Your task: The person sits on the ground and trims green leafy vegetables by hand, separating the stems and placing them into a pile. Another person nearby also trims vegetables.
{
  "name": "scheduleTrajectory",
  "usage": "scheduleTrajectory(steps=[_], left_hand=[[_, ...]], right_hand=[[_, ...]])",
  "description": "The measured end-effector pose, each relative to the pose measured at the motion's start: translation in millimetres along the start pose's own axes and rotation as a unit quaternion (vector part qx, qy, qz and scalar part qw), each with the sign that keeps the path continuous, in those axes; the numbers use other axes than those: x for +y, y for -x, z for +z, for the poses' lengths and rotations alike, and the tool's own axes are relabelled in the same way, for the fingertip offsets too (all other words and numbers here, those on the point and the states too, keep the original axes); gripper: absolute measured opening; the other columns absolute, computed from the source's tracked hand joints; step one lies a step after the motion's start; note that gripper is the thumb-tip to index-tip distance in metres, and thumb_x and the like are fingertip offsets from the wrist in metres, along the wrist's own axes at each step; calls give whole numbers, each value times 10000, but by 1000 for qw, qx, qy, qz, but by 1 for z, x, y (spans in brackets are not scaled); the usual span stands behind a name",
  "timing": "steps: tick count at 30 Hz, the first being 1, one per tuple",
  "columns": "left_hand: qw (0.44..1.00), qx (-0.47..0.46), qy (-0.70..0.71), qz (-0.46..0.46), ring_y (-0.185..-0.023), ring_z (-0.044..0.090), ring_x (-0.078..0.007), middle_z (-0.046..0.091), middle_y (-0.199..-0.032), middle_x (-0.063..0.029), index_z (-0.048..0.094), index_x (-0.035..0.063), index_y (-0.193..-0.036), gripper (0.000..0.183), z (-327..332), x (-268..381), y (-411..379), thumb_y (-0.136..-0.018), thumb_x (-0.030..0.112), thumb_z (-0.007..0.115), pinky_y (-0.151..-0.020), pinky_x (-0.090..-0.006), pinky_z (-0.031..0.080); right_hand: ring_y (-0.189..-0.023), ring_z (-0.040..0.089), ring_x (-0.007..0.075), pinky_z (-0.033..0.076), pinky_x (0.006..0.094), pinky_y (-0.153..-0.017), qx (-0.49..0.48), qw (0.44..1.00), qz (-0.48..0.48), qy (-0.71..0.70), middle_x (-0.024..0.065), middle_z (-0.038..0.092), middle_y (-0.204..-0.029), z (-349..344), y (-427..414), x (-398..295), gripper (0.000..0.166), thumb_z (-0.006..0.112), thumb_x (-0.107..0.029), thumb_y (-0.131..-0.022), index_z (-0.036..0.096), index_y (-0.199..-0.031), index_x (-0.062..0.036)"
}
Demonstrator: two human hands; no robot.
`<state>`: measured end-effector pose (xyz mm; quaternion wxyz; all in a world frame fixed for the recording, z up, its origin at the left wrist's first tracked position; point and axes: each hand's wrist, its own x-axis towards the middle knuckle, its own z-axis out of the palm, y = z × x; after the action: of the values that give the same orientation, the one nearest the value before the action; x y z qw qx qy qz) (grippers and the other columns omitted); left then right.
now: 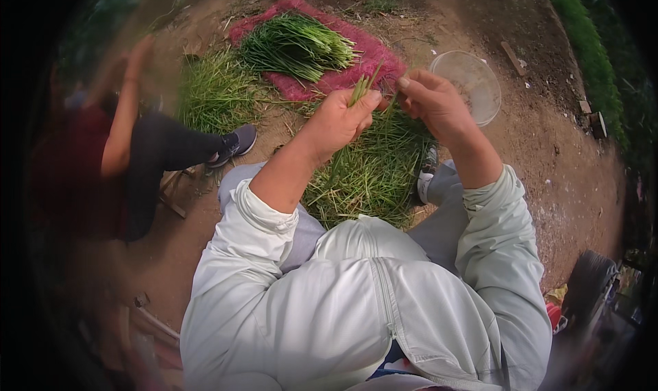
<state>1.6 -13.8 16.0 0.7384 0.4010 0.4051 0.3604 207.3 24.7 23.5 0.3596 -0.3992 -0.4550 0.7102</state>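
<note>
My left hand (340, 117) is closed around a few chive-like green stalks (361, 89), whose cut-looking ends stick up past the thumb. Just to its right, my right hand (434, 102) pinches a thin green blade (391, 103) between thumb and fingers. Below both hands, a loose heap of grass-like leaves (367, 180) covers the ground between my legs. Farther out, a neat bundle of the same kind of green stalks (300, 46) lies on a pink mesh sack (383, 59), pale ends toward the right.
A round, whitish translucent plastic container (470, 85) is beside my right hand. At left sits another person (121, 149), one shoe (236, 145) near a second leaf heap (216, 93). A wooden piece (513, 58) lies on the bare soil; a dark object (588, 283) stands at lower right.
</note>
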Motion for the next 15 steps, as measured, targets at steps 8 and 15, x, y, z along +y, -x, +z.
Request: scheduleTrajectory(steps=[8,15], left_hand=[[993,-7,-83,78,-499,362,2,453,-617,99,620,58,-920,159,2,-4,-2,-904,216,614,-435,-179,268],[992,17,-98,84,-493,364,-2,450,-607,92,616,48,-905,135,-6,-9,-6,-902,182,602,-432,-180,266]], right_hand=[[-609,498,39,377,183,-543,-6,998,-14,68,-45,571,-688,8,-2,7,208,647,-280,-880,623,-828,-80],[-595,462,28,360,189,-516,-39,986,-14,158,-54,548,-673,8,0,5,219,653,-286,-879,620,-845,-72]])
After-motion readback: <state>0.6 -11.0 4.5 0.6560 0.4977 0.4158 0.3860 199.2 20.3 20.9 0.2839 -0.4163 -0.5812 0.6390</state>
